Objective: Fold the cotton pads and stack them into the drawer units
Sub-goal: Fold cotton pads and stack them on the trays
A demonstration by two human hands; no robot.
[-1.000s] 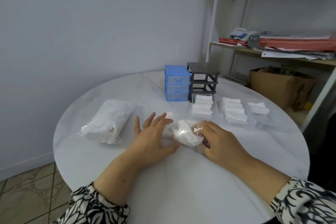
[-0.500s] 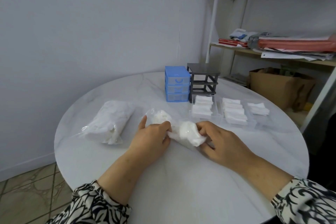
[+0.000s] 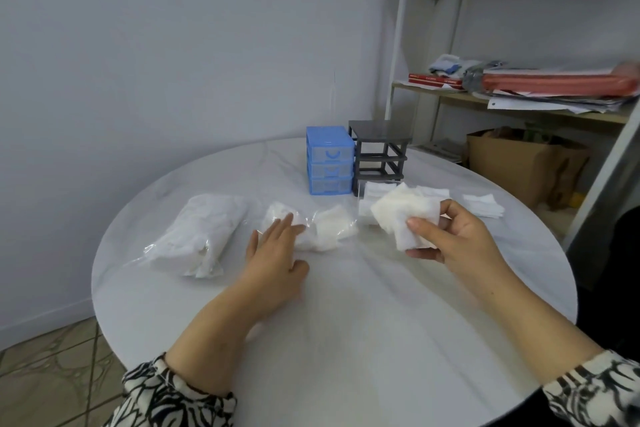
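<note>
On the round white worktop [image 3: 346, 322], the left hand [image 3: 277, 263] is laid flat, its grip released and its straight fingers touching a clear open bag of cotton pads [image 3: 311, 227]. A small bunch of cotton pads [image 3: 401, 211] is pinched in the right hand [image 3: 457, 243], raised above the worktop. A full sealed bag [image 3: 199, 234] lies to the left. Farther back, folded pad stacks [image 3: 483, 205] are seen before a blue drawer unit [image 3: 329, 160] and a dark empty frame [image 3: 379, 152].

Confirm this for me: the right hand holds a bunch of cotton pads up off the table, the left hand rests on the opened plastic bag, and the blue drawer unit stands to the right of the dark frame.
Not quite. The head view shows the blue drawer unit to the left of the dark frame, not right. The rest holds: the right hand holds cotton pads above the table, and the left hand rests on the opened plastic bag.
</note>
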